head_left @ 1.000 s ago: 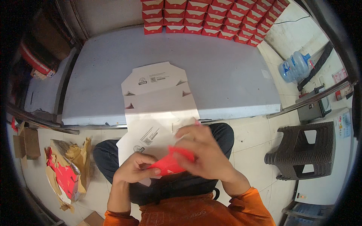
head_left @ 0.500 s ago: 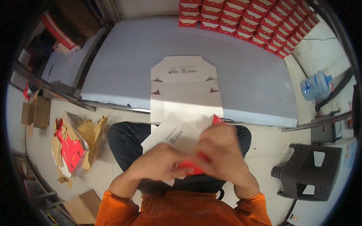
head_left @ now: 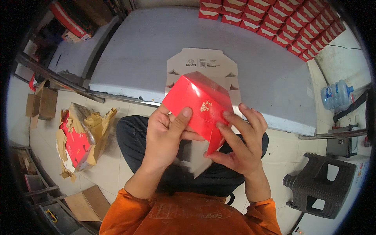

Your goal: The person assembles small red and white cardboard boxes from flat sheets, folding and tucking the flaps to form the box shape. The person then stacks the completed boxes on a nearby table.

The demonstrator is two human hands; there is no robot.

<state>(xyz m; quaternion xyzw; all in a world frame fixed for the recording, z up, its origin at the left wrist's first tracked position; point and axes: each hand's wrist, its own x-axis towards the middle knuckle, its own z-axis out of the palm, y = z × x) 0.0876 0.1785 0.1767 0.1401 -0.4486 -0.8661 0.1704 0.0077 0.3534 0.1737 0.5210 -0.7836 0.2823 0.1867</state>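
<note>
A red cardboard box point(head_left: 196, 100), partly folded and tilted, is held up above my lap. My left hand point(head_left: 166, 133) grips it with the thumb on the red face and the other fingers beneath. My right hand point(head_left: 246, 143) holds the box's right side, thumb and fingertips around a small red flap point(head_left: 213, 140) at the lower corner. Below the box hangs a white panel, blurred at its end. Behind it, a flat white box blank point(head_left: 213, 58) with cut corners and slots lies on the grey table, partly covered by the red box.
Many red boxes point(head_left: 270, 23) are stacked at the table's far right. Torn brown wrapping point(head_left: 100, 125) with red sheets lies on the floor at left, near open cartons point(head_left: 88, 203). Dark stacked stools point(head_left: 317, 184) and a blue water bottle point(head_left: 337, 96) are at right.
The box has been raised and turned, so its red outside now faces up instead of its white inside. Both hands have moved apart, to its left and right sides.
</note>
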